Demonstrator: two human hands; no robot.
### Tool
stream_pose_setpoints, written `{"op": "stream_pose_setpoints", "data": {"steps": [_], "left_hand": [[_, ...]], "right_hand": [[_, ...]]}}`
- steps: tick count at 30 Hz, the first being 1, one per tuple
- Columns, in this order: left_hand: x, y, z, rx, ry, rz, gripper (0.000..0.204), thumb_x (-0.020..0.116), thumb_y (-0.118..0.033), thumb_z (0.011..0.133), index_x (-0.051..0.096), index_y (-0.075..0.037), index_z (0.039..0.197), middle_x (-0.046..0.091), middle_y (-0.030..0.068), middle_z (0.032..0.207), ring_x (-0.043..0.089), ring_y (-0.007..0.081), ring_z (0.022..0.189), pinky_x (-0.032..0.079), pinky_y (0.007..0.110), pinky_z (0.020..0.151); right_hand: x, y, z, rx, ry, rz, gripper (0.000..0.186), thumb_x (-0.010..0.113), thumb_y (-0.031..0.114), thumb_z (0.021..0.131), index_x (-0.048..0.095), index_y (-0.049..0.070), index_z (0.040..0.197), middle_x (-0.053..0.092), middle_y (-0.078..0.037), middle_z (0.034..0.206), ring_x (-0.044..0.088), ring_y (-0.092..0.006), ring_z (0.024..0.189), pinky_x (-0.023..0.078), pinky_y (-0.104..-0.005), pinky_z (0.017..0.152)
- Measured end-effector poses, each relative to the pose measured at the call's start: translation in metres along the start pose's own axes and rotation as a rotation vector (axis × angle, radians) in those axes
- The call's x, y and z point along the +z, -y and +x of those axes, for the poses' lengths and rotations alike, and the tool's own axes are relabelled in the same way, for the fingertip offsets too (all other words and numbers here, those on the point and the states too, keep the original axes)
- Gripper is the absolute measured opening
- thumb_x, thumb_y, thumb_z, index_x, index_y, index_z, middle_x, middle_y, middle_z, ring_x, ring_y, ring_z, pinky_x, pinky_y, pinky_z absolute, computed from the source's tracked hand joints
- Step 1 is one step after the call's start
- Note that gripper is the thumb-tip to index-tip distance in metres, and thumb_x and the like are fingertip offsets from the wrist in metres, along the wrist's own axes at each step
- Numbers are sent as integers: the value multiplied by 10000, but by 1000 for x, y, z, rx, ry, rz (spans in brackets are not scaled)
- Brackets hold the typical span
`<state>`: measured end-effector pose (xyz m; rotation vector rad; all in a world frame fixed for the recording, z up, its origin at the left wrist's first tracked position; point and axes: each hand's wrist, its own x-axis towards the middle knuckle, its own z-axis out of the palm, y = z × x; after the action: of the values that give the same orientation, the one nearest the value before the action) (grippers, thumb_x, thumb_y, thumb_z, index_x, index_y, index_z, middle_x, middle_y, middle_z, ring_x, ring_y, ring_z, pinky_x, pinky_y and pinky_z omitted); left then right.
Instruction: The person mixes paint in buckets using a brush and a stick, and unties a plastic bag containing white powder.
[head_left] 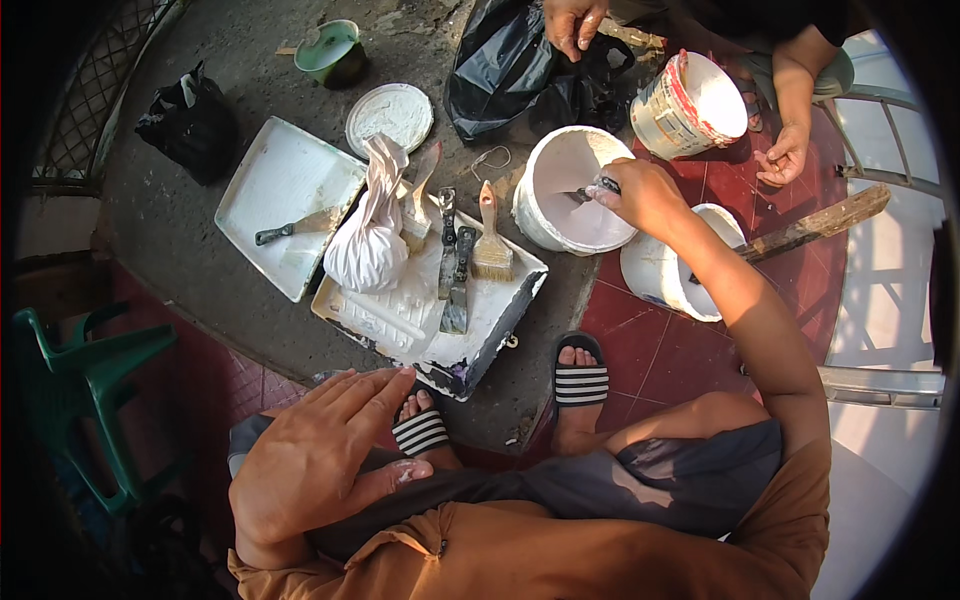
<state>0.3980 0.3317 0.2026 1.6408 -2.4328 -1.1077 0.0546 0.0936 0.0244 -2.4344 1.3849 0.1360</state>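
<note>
From the head camera, looking down past the person's knees, the right hand [640, 195] reaches out over a white bucket [560, 215] and closes its fingers around the dark handle of a small tool [590, 190] whose blade dips inside the bucket's rim; whether it is a scraper or a knife is hard to tell. The left hand [320, 455] lies flat and open on the left knee, fingers spread, holding nothing, with white smears on the thumb. Just left of the bucket a white paint tray [420, 320] sits on the grey concrete, carrying a flat paintbrush [490, 240], two dark-handled putty knives [455, 275] and a knotted white plastic bag [368, 240]. Beside it lies a second, flatter tray [275, 185] with a trowel [295, 228] on it, and beyond that a round white lid [390, 115] and a small green pot [330, 50]. A second white bucket [665, 275] stands under the right forearm on the red tiles, and a third with a red band [690, 105] lies tilted near another person's hand [785, 155]; that person's other hand [575, 25] hangs over a black plastic bag [520, 70]. Both feet wear striped sandals [580, 380]
</note>
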Motion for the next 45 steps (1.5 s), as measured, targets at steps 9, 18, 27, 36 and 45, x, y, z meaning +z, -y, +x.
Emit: {"op": "stream_pose_setpoints", "data": {"steps": [9, 18, 27, 36, 45], "left_hand": [[-10, 0, 6, -24, -3, -33, 853, 784, -482, 793, 486, -14, 1442, 638, 243, 1249, 615, 461, 1144, 519, 478, 960], [-18, -12, 59, -79, 2, 14, 738, 776, -433, 839, 532, -46, 1418, 627, 249, 1292, 613, 434, 1172, 507, 453, 971], [-78, -36, 229, 9, -101, -43, 448, 643, -303, 1002, 616, 22, 1309, 686, 148, 1267, 660, 225, 1161, 501, 368, 1011], [-68, -49, 272, 107, -258, -51, 503, 641, -373, 993, 620, 6, 1324, 727, 130, 1139, 699, 185, 1061, 533, 318, 954], [-60, 49, 172, 42, -465, -576, 478, 600, -379, 1023, 646, 24, 1276, 729, 131, 1106, 723, 206, 970, 567, 315, 846]], "right_hand": [[-3, 8, -20, -148, -130, 9, 248, 748, 205, 837, 715, -5, 963, 695, -182, 933, 666, -396, 861, 525, -475, 777], [1, 1, -12, -82, -63, 141, 340, 767, 304, 847, 721, -24, 921, 699, -232, 852, 678, -418, 811, 532, -491, 756], [-22, 12, -6, 12, 75, 215, 332, 710, 321, 882, 753, 7, 977, 731, -199, 995, 702, -368, 968, 551, -430, 864], [-52, -6, -40, 30, -210, 226, 352, 719, 328, 883, 722, -6, 997, 709, -232, 895, 695, -404, 857, 547, -472, 790], [-145, 17, -72, 60, -175, 510, 289, 701, 275, 928, 728, -13, 939, 630, -97, 717, 549, -136, 664, 451, -342, 642]]}}
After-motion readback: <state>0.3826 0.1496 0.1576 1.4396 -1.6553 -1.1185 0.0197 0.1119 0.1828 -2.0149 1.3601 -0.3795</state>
